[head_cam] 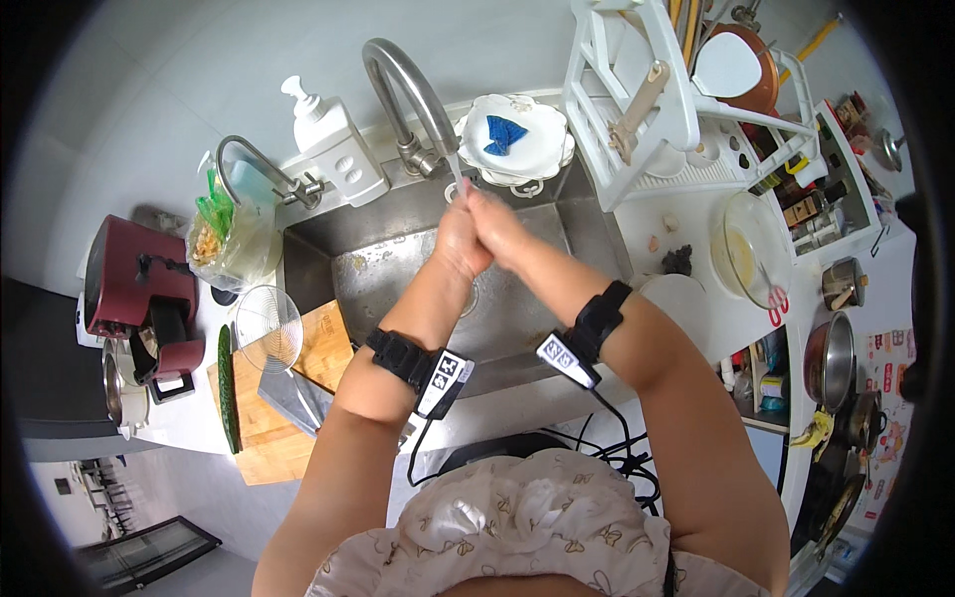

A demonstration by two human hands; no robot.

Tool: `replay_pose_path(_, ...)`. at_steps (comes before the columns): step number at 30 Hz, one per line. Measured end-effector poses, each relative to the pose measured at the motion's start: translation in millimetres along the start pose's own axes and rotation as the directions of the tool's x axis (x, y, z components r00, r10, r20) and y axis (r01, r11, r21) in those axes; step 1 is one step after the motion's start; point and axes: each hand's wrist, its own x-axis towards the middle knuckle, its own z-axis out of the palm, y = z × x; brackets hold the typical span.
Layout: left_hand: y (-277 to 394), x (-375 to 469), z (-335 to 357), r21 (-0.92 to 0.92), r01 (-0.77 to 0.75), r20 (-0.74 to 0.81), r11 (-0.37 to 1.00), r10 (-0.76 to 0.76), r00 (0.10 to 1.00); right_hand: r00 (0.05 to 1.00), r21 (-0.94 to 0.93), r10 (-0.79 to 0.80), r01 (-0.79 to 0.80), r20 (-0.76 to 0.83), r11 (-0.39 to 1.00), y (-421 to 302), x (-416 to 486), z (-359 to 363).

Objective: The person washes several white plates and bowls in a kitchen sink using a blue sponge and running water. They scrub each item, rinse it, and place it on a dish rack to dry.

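Note:
My left hand (456, 237) and my right hand (496, 222) press together over the stainless steel sink (388, 298). Water (456, 172) runs onto them from the curved kitchen faucet (406, 71). Both are a little blurred and their fingers overlap, so I cannot see whether anything lies between the palms. Just behind them, at the sink's back edge, several stacked white scalloped dishes (545, 149) carry a blue cloth (504, 136). A white pump bottle (339, 149) stands left of the faucet.
On the left, a cutting board (272, 448) bears a cleaver (291, 399), a cucumber (227, 388) and a wire strainer (268, 328). Further left is a red air fryer (142, 276). A white dish rack (634, 97) and a glass bowl (750, 250) stand right. Cables (619, 463) trail below.

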Motion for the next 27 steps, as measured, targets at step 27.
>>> replay_pose_path(27, -4, -12, -57, 0.275, 0.132, -0.190, 0.952, -0.081, 0.978, 0.986, -0.114, -0.165, 0.163, -0.009, 0.980, -4, 3, -56)
